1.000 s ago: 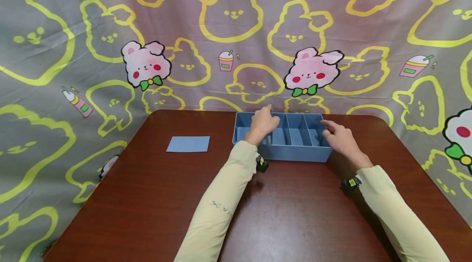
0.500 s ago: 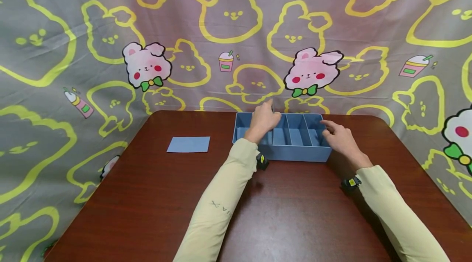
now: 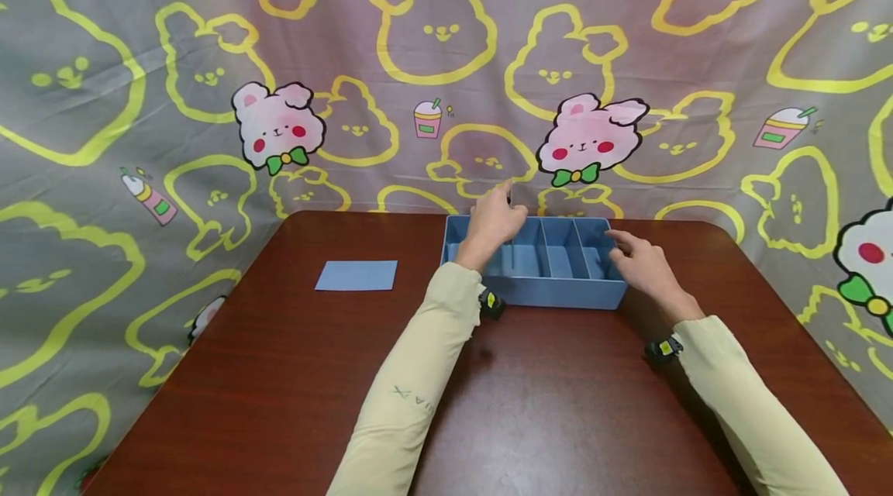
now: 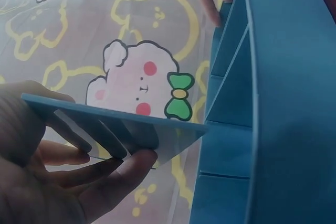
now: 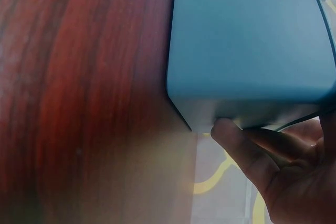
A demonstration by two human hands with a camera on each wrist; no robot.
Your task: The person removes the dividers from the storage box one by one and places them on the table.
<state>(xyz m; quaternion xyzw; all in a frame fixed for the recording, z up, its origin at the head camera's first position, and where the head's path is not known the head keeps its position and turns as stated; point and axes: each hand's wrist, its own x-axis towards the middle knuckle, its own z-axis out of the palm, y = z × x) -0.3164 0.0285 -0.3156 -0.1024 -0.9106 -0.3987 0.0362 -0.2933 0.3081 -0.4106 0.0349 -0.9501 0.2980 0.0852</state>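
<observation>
My left hand [image 3: 492, 223] pinches a thin flat blue divider panel [image 4: 113, 121] above the blue compartment box [image 3: 558, 293]. In the left wrist view the thumb lies on one face and the fingers on the other, with the panel apart from the box rim. Seen from the head, the panel is nearly edge-on and mostly behind the hand. My right hand [image 3: 645, 267] holds the box's right end; the right wrist view has the thumb against the outer end wall [image 5: 252, 111] and fingers at the rim. Upright dividers [image 3: 558, 248] stand inside the box.
A flat light-blue rectangular panel [image 3: 357, 276] lies on the brown wooden table [image 3: 279, 403], left of the box. A patterned cloth backdrop [image 3: 453, 54] with cartoon figures hangs right behind the table's far edge.
My left hand has risen slightly above the box with the divider panel, tilting it and shifting a little left. My right hand stays at the box's right end.
</observation>
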